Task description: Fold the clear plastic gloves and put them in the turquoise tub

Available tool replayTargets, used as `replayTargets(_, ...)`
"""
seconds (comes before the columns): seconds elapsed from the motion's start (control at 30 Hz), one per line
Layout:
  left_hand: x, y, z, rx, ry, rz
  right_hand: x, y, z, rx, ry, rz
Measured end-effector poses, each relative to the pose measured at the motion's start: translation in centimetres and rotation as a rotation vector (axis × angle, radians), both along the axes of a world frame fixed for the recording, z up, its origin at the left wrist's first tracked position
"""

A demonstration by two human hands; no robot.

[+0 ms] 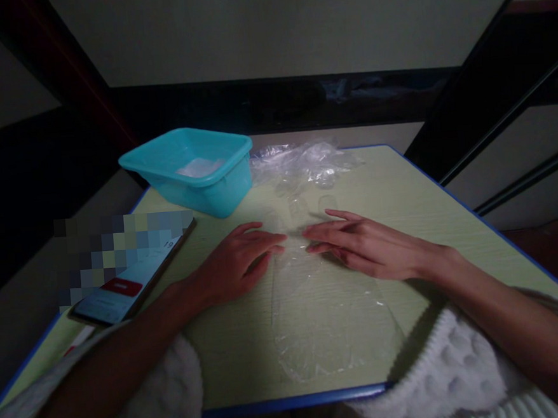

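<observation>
A clear plastic bag [329,320] lies flat on the pale green table [427,211], reaching from the middle to the near edge. My left hand [237,263] rests palm down at the bag's upper left corner, fingers stretched out and pointing right. My right hand [358,245] lies at the bag's upper right, fingers extended to the left, their tips close to those of the left hand. Both hands press on the bag's top edge. Neither hand is wrapped round anything.
A turquoise plastic tub [190,170] with something white inside stands at the back left. A crumpled heap of clear plastic bags [304,166] lies beside it at the back. A phone [131,280] with a lit screen lies at the left edge. White knitted sleeves [452,369] hang over the blue-trimmed front edge.
</observation>
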State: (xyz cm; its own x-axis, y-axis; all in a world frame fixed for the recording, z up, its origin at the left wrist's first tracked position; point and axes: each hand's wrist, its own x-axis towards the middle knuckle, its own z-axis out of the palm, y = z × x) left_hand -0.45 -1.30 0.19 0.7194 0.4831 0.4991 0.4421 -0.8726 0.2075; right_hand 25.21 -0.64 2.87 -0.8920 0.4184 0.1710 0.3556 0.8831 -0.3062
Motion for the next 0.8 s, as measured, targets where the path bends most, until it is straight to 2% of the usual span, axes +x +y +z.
replayTargets(0.27,0.2,-0.6,0.2,-0.041,-0.027,-0.083,0.1,0.0,0.1,-0.008,0.039,0.013)
replayTargets(0.43,0.2,-0.5,0.1,-0.048,-0.036,-0.075,0.1,-0.1,0.3,-0.054,0.026,0.023)
replayTargets(0.67,0.3,-0.5,0.0,-0.045,-0.040,-0.078,0.5,-0.1,0.5,-0.026,0.004,-0.013)
replayTargets(0.8,0.2,-0.4,0.0,-0.056,-0.051,-0.094,1.8,-0.1,1.8,-0.108,0.068,-0.124)
